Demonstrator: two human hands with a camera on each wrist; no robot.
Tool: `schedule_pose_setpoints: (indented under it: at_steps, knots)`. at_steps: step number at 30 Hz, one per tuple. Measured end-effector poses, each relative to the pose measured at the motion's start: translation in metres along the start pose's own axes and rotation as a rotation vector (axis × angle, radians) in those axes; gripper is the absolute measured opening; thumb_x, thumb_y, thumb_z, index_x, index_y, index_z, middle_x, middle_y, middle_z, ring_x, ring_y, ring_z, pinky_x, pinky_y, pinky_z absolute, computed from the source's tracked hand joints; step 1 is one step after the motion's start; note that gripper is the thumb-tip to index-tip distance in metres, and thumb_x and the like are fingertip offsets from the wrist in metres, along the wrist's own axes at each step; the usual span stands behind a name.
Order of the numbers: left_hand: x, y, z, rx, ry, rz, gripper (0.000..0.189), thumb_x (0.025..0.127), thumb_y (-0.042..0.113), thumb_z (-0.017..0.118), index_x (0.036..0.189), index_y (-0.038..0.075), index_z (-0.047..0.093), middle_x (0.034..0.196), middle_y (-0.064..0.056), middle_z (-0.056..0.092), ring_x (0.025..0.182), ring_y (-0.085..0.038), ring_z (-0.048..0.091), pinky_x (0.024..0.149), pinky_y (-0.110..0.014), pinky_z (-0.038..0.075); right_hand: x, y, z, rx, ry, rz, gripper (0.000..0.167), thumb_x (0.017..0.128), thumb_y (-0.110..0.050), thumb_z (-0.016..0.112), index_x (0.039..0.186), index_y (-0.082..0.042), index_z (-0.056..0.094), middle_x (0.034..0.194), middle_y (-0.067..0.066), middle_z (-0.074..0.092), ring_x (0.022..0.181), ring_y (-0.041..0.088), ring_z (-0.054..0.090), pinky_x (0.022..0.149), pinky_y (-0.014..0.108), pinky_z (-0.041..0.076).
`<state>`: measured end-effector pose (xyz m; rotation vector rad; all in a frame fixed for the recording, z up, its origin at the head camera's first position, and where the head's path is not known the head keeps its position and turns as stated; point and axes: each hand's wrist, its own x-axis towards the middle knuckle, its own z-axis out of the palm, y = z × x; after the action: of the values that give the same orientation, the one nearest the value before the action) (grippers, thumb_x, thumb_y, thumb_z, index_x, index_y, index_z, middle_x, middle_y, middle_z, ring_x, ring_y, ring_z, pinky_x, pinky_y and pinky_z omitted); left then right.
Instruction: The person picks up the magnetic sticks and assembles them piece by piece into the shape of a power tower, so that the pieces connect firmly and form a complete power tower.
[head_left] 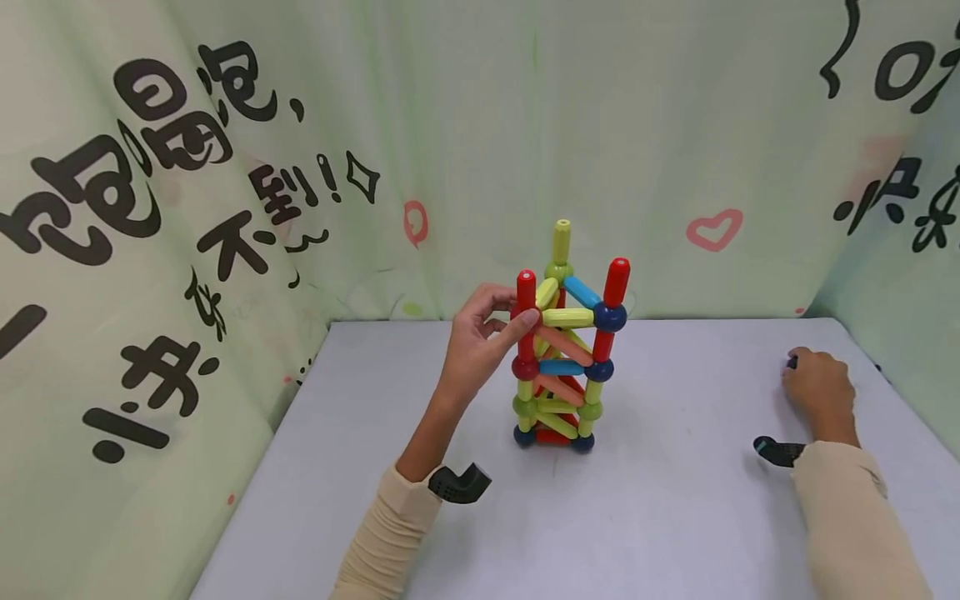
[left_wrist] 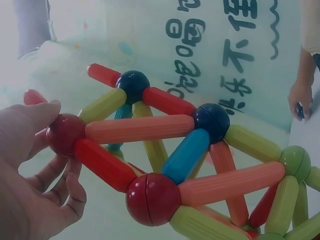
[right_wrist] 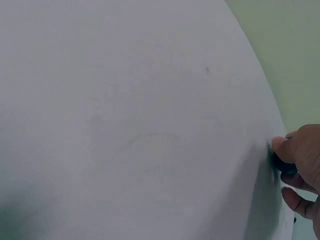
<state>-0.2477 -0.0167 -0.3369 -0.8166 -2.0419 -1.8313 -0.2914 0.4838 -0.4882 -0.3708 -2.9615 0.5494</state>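
A tower of magnetic rods and balls (head_left: 564,319) stands upright on the table, with three rods pointing up from its top corners. My left hand (head_left: 480,337) is at its upper left corner, thumb and fingers pinching the red ball (left_wrist: 66,135) there. From that ball rises a red rod (head_left: 526,288). Dark blue balls (left_wrist: 211,123) and coloured rods join in the left wrist view. Far to the right, my right hand (head_left: 821,392) pinches a dark blue ball (right_wrist: 284,165) low by the table's right edge, its fingers partly covering it.
The white table (head_left: 660,517) ends at a pale green curtain (head_left: 480,167) with black lettering behind and at both sides. A small dark thing (head_left: 878,367) lies at the table's right edge, past the right hand. Dark wrist cameras (head_left: 459,483) jut from both sleeves.
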Motion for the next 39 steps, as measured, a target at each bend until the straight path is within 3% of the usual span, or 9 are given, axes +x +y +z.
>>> schedule_pose_setpoints:
  at_steps: [4, 8, 10, 12, 15, 21, 25, 29, 39]
  knots:
    - [-0.002, 0.000, 0.002, 0.008, 0.009, 0.010, 0.026, 0.093, 0.015, 0.066, 0.116, 0.004, 0.061, 0.115, -0.009, 0.058, 0.106, -0.018, 0.057, 0.079, -0.028, 0.053, -0.003, -0.024, -0.005, 0.105, 0.021, -0.017, 0.043, 0.099, -0.020, 0.051, 0.126, 0.013, 0.045, 0.121, 0.042, 0.048, 0.108, 0.057, 0.046, 0.087, 0.068, 0.041]
    - [-0.003, 0.000, 0.003, 0.007, 0.016, 0.016, 0.027, 0.093, 0.014, 0.066, 0.117, 0.004, 0.061, 0.115, -0.010, 0.058, 0.105, -0.018, 0.056, 0.079, -0.028, 0.052, -0.006, -0.076, -0.026, 0.368, 0.072, -0.143, 0.050, 0.101, -0.033, 0.051, 0.134, 0.004, 0.046, 0.119, 0.030, 0.056, 0.092, 0.022, 0.065, 0.077, 0.035, 0.056]
    - [-0.003, 0.000, 0.003, 0.004, 0.027, 0.020, 0.026, 0.093, 0.013, 0.066, 0.117, 0.004, 0.061, 0.114, -0.011, 0.058, 0.105, -0.018, 0.056, 0.078, -0.028, 0.052, -0.007, -0.109, -0.041, 0.535, 0.073, -0.247, 0.050, 0.100, -0.032, 0.054, 0.138, 0.000, 0.046, 0.115, 0.015, 0.058, 0.082, 0.003, 0.066, 0.070, 0.016, 0.053]
    - [-0.003, 0.000, 0.004, 0.000, 0.038, 0.026, 0.026, 0.092, 0.012, 0.066, 0.116, 0.003, 0.061, 0.114, -0.011, 0.058, 0.104, -0.019, 0.057, 0.078, -0.028, 0.052, -0.010, -0.145, -0.058, 0.686, 0.049, -0.328, 0.049, 0.098, -0.029, 0.057, 0.140, -0.005, 0.047, 0.114, -0.001, 0.054, 0.080, -0.009, 0.063, 0.071, 0.007, 0.050]
    - [-0.003, 0.000, 0.005, -0.013, 0.040, 0.028, 0.026, 0.092, 0.012, 0.066, 0.117, 0.003, 0.061, 0.114, -0.012, 0.058, 0.104, -0.018, 0.057, 0.077, -0.027, 0.052, -0.018, -0.197, -0.086, 0.860, 0.017, -0.457, 0.044, 0.097, -0.019, 0.061, 0.138, -0.007, 0.051, 0.111, -0.006, 0.054, 0.084, -0.004, 0.067, 0.074, 0.008, 0.051]
    - [-0.003, -0.001, 0.007, -0.020, 0.047, 0.023, 0.026, 0.093, 0.014, 0.066, 0.117, 0.004, 0.061, 0.113, -0.010, 0.058, 0.104, -0.017, 0.057, 0.078, -0.025, 0.052, -0.034, -0.283, -0.123, 1.119, -0.030, -0.634, 0.035, 0.092, -0.010, 0.067, 0.126, -0.007, 0.061, 0.109, 0.004, 0.063, 0.075, 0.010, 0.067, 0.070, 0.013, 0.053]
    - [-0.003, -0.002, 0.007, -0.019, 0.056, 0.014, 0.027, 0.092, 0.015, 0.066, 0.117, 0.004, 0.061, 0.113, -0.011, 0.058, 0.105, -0.017, 0.057, 0.078, -0.025, 0.051, -0.035, -0.318, -0.129, 1.116, -0.036, -0.692, 0.032, 0.091, -0.012, 0.068, 0.123, -0.009, 0.064, 0.105, 0.001, 0.068, 0.074, 0.012, 0.064, 0.070, 0.015, 0.053]
    - [-0.002, -0.001, 0.006, -0.014, 0.060, 0.006, 0.027, 0.092, 0.013, 0.066, 0.117, 0.003, 0.061, 0.113, -0.012, 0.058, 0.105, -0.017, 0.057, 0.078, -0.024, 0.051, -0.032, -0.336, -0.126, 1.079, -0.052, -0.740, 0.031, 0.091, -0.013, 0.068, 0.122, -0.009, 0.065, 0.100, -0.002, 0.071, 0.075, 0.013, 0.062, 0.069, 0.016, 0.053]
    - [-0.004, 0.002, 0.009, 0.027, 0.099, 0.088, 0.032, 0.094, 0.012, 0.065, 0.124, 0.003, 0.061, 0.118, -0.013, 0.060, 0.109, -0.020, 0.058, 0.083, -0.033, 0.055, -0.035, -0.336, -0.110, 1.020, -0.103, -0.762, 0.030, 0.093, -0.015, 0.065, 0.123, -0.009, 0.064, 0.104, -0.009, 0.073, 0.071, 0.014, 0.063, 0.067, 0.021, 0.052]
